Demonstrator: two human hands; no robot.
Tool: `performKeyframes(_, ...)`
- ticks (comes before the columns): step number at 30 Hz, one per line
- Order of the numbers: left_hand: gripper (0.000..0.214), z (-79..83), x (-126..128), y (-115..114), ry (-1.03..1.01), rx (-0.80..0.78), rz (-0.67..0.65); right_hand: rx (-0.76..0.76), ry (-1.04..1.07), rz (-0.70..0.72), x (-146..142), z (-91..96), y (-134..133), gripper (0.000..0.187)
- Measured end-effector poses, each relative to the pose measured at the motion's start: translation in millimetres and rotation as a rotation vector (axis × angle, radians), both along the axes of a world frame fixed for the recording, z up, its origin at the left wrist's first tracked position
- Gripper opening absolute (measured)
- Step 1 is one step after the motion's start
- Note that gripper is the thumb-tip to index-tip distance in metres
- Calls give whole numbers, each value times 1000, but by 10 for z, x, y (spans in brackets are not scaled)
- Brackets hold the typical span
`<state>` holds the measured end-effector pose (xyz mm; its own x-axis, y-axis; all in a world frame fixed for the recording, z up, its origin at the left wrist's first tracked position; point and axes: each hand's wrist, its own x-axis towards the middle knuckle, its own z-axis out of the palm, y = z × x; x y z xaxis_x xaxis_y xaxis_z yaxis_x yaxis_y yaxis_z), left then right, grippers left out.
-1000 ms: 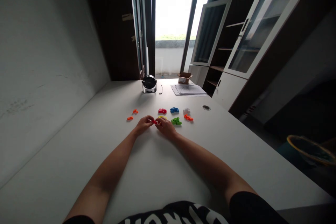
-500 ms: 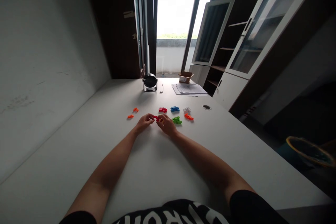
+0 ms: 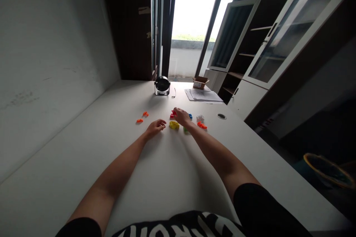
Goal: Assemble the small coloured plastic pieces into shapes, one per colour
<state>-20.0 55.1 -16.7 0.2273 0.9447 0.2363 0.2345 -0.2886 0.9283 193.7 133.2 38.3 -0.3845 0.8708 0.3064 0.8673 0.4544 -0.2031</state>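
My right hand (image 3: 183, 116) reaches over the far side of the small toy pieces, its fingers closed on a red plastic piece (image 3: 174, 112). That piece is right at the red pile (image 3: 171, 116), which the hand partly covers. My left hand (image 3: 156, 128) rests low over the table, fingers apart and holding nothing. A yellow pile (image 3: 174, 125) lies between the hands. Blue pieces (image 3: 190, 116) and green pieces (image 3: 185, 129) show only in part behind my right hand and forearm.
White pieces (image 3: 200, 118) and orange-red pieces (image 3: 202, 125) lie to the right, loose orange pieces (image 3: 139, 120) to the left. At the back of the table (image 3: 155, 185) are a round black device (image 3: 162, 85), papers (image 3: 205, 95) and a small open carton (image 3: 200, 82).
My right hand has moved away from my left, forward to the red pile, carrying the red piece. The yellow pile has come into view. My left hand has let go and opened.
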Motion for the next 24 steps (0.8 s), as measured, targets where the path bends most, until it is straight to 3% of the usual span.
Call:
performKeyframes(9,29,-32,16,-5,25,-12,28,48,-227,16,-146,-43,186,21)
performKeyframes(20,28,13,27,-40,103,21,56,37,-171,-1,-102,-91,249,26)
performKeyframes(22,25,35,25,-47,161,49,118,37,-135,1,-85,-84,233,24)
performKeyframes(24,21,69,8,-55,267,104,261,39,-84,6,-64,-72,188,22)
